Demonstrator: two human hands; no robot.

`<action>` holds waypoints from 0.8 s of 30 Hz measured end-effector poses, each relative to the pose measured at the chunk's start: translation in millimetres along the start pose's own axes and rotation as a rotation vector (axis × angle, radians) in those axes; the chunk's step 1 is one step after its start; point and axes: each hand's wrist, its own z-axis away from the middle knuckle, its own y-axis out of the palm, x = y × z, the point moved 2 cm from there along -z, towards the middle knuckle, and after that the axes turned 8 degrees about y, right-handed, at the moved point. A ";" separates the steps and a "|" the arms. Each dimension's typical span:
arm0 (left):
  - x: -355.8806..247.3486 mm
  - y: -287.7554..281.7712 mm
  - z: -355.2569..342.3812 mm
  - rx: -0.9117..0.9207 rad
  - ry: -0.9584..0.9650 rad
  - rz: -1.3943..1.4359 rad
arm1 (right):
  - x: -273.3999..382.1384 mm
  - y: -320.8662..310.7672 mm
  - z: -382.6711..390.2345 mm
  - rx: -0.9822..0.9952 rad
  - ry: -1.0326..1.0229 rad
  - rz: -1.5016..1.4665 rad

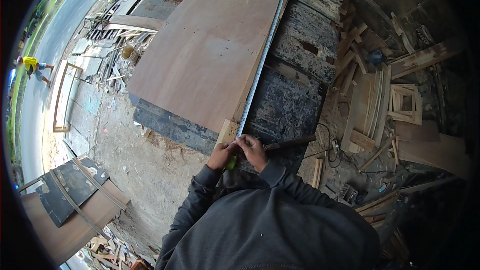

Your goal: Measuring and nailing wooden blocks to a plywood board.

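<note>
Black and blotched, the tabletop (287, 97) I see from here carries a plywood sheet (215, 45), with a pale patterned strip (259, 72) laid along the batten (243, 97) at its right edge. I judge only the strip's near end unsettled: the right hand (254, 154) seems to pinch it, while the left hand (222, 156) curls alongside, its hold unclear, by a small green object (231, 162).

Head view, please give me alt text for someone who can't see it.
A person's left hand and right hand meet at the near end of a long pale strip along the right edge of a large brown panel. The panel lies on a worn dark surface, with loose wood to the right and a person in yellow far left.
</note>
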 end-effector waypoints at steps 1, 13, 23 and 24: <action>-7.5 6.5 -8.7 -0.001 -0.003 -0.005 | 5.4 -5.4 -11.5 -0.047 -0.063 0.028; -17.5 19.2 15.4 0.079 -0.215 -0.132 | 120.5 -134.8 -189.7 -0.376 -0.201 -0.172; 50.0 -58.6 107.3 -0.044 -0.380 -0.157 | 199.0 -214.1 -357.8 -0.686 -0.242 0.081; 46.1 -59.4 114.3 -0.049 -0.413 -0.116 | 200.6 -214.1 -364.7 -0.691 -0.277 0.089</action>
